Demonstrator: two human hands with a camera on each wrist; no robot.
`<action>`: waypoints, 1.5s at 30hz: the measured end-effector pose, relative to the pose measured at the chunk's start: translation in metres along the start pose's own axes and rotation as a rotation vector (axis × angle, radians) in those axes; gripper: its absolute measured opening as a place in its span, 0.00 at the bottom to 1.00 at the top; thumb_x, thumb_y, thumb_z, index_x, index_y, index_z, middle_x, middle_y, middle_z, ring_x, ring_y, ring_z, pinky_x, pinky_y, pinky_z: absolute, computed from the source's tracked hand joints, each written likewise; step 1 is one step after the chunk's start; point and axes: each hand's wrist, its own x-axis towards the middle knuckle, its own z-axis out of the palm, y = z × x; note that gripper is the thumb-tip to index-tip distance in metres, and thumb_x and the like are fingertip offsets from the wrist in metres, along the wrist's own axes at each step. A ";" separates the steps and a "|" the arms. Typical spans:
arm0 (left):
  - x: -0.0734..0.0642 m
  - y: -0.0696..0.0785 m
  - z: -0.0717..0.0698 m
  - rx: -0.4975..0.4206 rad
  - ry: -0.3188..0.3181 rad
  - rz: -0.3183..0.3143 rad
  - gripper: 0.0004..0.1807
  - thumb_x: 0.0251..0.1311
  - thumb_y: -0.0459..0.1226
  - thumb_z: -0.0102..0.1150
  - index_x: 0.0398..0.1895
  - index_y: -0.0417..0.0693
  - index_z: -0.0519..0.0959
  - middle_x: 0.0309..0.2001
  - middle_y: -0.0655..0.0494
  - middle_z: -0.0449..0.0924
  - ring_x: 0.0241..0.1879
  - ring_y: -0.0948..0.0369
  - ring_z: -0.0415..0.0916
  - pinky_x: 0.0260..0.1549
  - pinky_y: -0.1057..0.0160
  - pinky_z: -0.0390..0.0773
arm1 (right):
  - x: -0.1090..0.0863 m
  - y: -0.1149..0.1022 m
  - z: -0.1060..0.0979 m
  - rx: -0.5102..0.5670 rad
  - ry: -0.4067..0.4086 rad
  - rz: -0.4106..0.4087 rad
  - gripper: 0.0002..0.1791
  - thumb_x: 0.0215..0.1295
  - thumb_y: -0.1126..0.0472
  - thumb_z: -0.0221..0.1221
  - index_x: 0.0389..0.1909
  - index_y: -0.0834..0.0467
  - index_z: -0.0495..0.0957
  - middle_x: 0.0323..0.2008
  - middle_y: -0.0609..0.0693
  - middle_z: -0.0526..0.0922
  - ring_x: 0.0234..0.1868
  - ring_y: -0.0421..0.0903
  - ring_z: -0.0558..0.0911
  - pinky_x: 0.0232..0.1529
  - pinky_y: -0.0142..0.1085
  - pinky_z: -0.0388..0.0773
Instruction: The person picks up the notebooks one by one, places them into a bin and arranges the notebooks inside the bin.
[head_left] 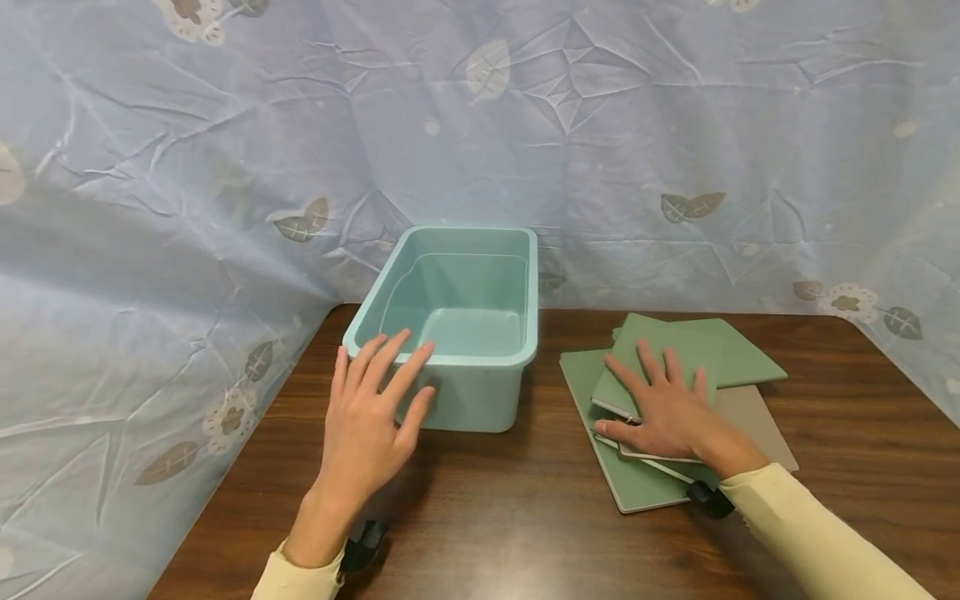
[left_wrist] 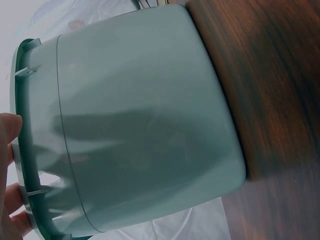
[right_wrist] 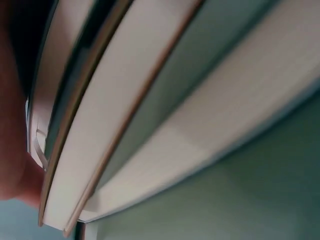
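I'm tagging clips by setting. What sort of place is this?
Probably an indoor tabletop workspace, perhaps staged for recording: a patterned cloth hangs behind a wood-grain table bearing a plastic bin and piled books.

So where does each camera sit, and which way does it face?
Head: on the person's head, facing forward and down over the table, tub and books; both sleeves, left grip and right grip show.
Left wrist: on that wrist, facing the tub's outer wall; fingertips show at the left edge.
Right wrist: on that wrist, close to the books' page edges; part of the right grip shows, blurred, at the left.
Shared: head and left wrist both show the tub and table.
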 end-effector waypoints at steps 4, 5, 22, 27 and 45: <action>0.000 0.001 0.000 0.008 -0.005 -0.003 0.25 0.67 0.50 0.53 0.67 0.61 0.74 0.68 0.51 0.72 0.67 0.46 0.66 0.69 0.30 0.50 | 0.001 0.000 0.003 0.001 0.002 0.006 0.53 0.56 0.20 0.49 0.79 0.35 0.43 0.79 0.62 0.38 0.76 0.73 0.39 0.61 0.80 0.35; 0.000 0.001 0.000 0.008 -0.004 -0.003 0.25 0.67 0.50 0.53 0.67 0.61 0.74 0.68 0.51 0.72 0.67 0.46 0.66 0.69 0.30 0.50 | 0.001 0.000 0.003 -0.002 0.002 0.008 0.53 0.56 0.20 0.49 0.79 0.35 0.43 0.79 0.62 0.38 0.76 0.73 0.39 0.61 0.80 0.35; 0.001 0.003 0.000 0.007 -0.001 0.009 0.25 0.67 0.49 0.53 0.67 0.60 0.74 0.67 0.50 0.72 0.66 0.45 0.67 0.67 0.28 0.51 | 0.002 -0.001 0.008 -0.025 0.034 0.024 0.51 0.59 0.22 0.49 0.79 0.36 0.44 0.79 0.61 0.39 0.76 0.73 0.40 0.61 0.80 0.35; 0.000 0.002 0.000 0.010 0.000 0.011 0.25 0.66 0.48 0.54 0.66 0.59 0.75 0.67 0.50 0.72 0.66 0.45 0.67 0.67 0.28 0.52 | 0.003 -0.003 0.013 -0.035 0.052 0.029 0.49 0.60 0.23 0.50 0.78 0.36 0.46 0.79 0.61 0.42 0.76 0.72 0.42 0.62 0.80 0.37; 0.000 0.002 0.002 0.002 0.016 0.020 0.25 0.65 0.48 0.55 0.66 0.59 0.75 0.67 0.50 0.72 0.66 0.45 0.67 0.67 0.28 0.52 | 0.005 -0.007 0.008 -0.112 0.089 0.046 0.48 0.64 0.28 0.50 0.79 0.43 0.48 0.78 0.61 0.51 0.75 0.72 0.51 0.58 0.81 0.47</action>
